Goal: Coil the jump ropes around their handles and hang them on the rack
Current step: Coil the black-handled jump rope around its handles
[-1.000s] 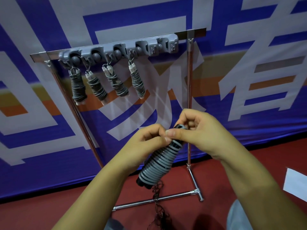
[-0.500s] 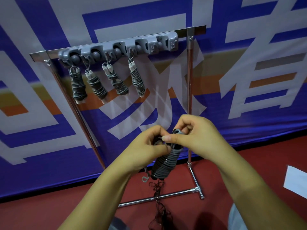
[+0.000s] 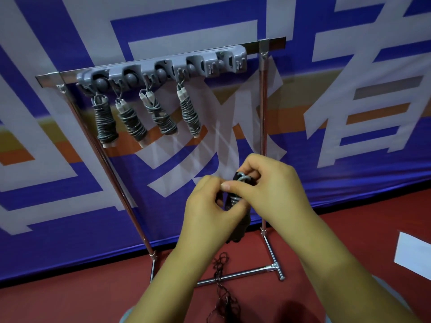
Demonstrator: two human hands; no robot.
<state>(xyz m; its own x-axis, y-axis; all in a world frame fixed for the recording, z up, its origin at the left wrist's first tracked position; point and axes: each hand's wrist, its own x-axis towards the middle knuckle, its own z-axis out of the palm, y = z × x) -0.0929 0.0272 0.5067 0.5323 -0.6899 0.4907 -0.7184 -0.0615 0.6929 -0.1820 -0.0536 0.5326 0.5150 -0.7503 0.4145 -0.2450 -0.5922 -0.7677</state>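
Note:
A grey jump rope coiled around dark handles [image 3: 240, 226] hangs upright between both hands in front of the rack. My left hand [image 3: 210, 210] grips the bundle's upper middle. My right hand [image 3: 268, 190] pinches the rope loop at the bundle's top end. Most of the bundle is hidden behind my fingers. The metal rack [image 3: 263, 136] carries a grey hook strip [image 3: 210, 66] along its top bar. Several coiled grey ropes [image 3: 191, 115] hang from hooks on the strip's left part. The right-hand hook [image 3: 231, 62] holds nothing.
A blue and white banner [image 3: 349, 113] covers the wall behind the rack. The floor is red [image 3: 58, 299]. A dark tangled cord [image 3: 221, 287] dangles below my hands near the rack's base bar [image 3: 245, 273]. A white sheet [image 3: 412, 255] lies at the right.
The bundle has swung from tilted to nearly upright and moved right with both hands. My hands have closed in around its top, hiding more of the coils.

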